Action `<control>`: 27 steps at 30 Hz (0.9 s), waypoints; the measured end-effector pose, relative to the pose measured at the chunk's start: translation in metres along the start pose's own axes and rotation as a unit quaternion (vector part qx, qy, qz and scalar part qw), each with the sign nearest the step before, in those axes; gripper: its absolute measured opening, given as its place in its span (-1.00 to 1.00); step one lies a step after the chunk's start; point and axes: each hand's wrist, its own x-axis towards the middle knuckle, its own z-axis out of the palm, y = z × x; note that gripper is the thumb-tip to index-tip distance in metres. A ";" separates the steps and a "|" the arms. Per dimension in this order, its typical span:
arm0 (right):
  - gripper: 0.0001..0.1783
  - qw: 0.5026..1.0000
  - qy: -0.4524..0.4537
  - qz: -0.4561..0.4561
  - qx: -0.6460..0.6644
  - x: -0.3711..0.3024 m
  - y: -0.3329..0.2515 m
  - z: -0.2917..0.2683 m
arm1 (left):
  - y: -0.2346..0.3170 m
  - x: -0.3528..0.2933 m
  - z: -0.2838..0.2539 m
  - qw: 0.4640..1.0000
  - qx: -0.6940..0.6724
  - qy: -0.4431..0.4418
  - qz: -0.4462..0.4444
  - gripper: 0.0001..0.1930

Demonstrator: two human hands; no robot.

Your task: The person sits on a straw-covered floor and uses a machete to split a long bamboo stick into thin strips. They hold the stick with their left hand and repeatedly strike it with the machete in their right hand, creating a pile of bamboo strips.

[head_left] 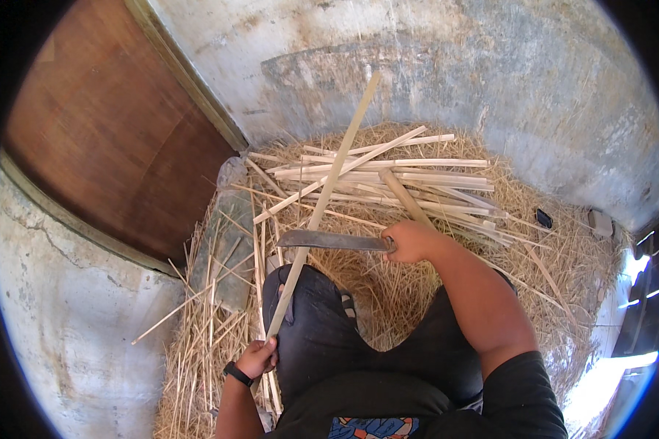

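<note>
My left hand (258,358), with a dark band on its wrist, is closed round the lower end of a long pale bamboo strip (334,173). The strip slants up and to the right, past my left thigh, over the pile of cut strips. My right hand (408,242) grips a machete (333,241) at its handle end. Its dark, broad blade points left and crosses the strip above my left knee. Whether the edge touches the strip or only passes over it, I cannot tell. Most of the handle is hidden in my fist.
A pile of split bamboo strips (388,175) lies ahead on shavings (366,278). A thicker round stick (404,196) leans by my right hand. A flat stone slab (231,256) is at the left, near a brown door (117,139). A small black object (543,218) rests by the wall (520,95).
</note>
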 end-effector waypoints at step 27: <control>-0.55 0.999 0.032 0.006 -0.037 -0.015 -0.017 -0.025 | 0.003 -0.004 0.009 0.999 -0.019 0.026 -0.016 -0.29</control>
